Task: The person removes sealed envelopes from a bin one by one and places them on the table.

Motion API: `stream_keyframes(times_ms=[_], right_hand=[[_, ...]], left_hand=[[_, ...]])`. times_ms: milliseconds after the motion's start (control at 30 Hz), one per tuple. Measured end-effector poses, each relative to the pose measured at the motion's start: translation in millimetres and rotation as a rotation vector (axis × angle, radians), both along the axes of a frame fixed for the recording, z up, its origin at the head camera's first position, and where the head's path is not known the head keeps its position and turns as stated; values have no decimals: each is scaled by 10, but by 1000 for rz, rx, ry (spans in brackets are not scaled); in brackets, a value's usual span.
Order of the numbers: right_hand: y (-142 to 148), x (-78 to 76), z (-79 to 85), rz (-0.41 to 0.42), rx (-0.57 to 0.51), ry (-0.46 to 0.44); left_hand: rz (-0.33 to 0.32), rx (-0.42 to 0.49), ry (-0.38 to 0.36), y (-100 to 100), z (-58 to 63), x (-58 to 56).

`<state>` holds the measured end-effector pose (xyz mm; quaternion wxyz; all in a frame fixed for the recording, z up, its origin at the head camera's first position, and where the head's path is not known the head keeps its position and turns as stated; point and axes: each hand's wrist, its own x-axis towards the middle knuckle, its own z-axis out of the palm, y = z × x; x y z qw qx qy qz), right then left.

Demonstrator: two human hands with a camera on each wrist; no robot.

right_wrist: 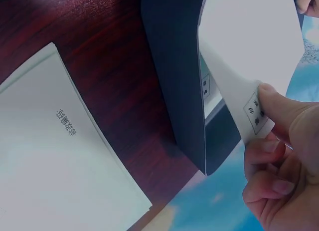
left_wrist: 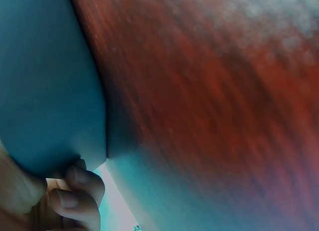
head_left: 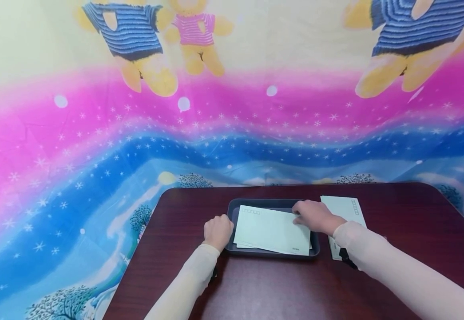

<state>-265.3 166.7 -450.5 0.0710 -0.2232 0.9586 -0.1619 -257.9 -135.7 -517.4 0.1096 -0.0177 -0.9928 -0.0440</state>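
A dark grey rectangular tray [head_left: 273, 254] lies on the table with pale envelopes inside. The top envelope [head_left: 273, 229] sits askew over at least one other, whose edge shows below. My right hand [head_left: 315, 216] pinches that top envelope near its far right corner; in the right wrist view, thumb and fingers hold the corner [right_wrist: 244, 109] raised above the tray, with another envelope beneath. At the tray's left side, my left hand [head_left: 218, 232] grips the rim, its fingers curled against the tray wall [left_wrist: 55, 91] in the left wrist view.
A second stack of envelopes [head_left: 341, 209] lies on the table right of the tray, partly hidden by my right forearm. The dark red wooden table [head_left: 263, 289] ends at a patterned cloth backdrop [head_left: 255, 115] behind it.
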Motion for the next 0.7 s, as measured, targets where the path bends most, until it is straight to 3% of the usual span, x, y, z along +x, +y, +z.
stream_keyframes(times_ms=[700], right_hand=[[146, 44, 110, 1, -82, -2]], left_hand=[[18, 4, -13, 21, 1, -4]])
